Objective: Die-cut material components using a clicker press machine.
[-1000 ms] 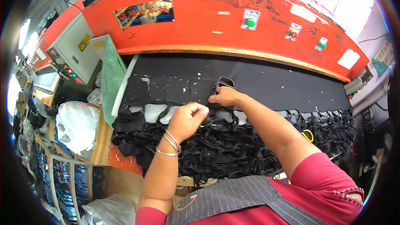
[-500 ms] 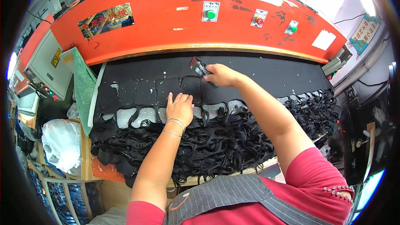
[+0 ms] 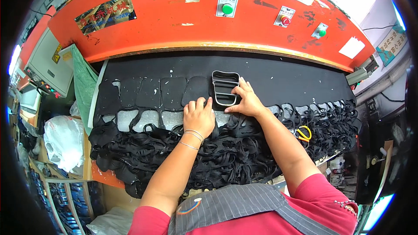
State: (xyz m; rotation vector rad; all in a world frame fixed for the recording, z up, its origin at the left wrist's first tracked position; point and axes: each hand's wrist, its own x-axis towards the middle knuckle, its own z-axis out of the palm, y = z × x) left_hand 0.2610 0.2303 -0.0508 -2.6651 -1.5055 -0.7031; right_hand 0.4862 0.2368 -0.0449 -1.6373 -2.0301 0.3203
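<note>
A metal cutting die [image 3: 226, 81], an open-framed rounded outline with crossbars, lies flat on the black sheet material [image 3: 278, 76]. My right hand [image 3: 247, 99] grips its right side, thumb by the lower end and fingers along the edge. My left hand [image 3: 199, 117] rests on the material just below and left of the die, fingers stretched out, holding nothing. In a row left of the die are several cut black pieces [image 3: 173, 92] with rounded corners. Below the row, gaps in the sheet bare a pale grey surface [image 3: 173, 119].
An orange press beam [image 3: 183, 26] with buttons spans the far side. Tangled black offcuts [image 3: 209, 161] heap along the near edge. Yellow-handled scissors [image 3: 305, 133] lie on them at right. A white plastic bag [image 3: 64, 143] stands left, beside a green cloth [image 3: 83, 89].
My right hand has brought the die down from above the sheet and turned it flat beside the cut row. My left hand has shifted slightly right. The yellow-handled scissors now show.
</note>
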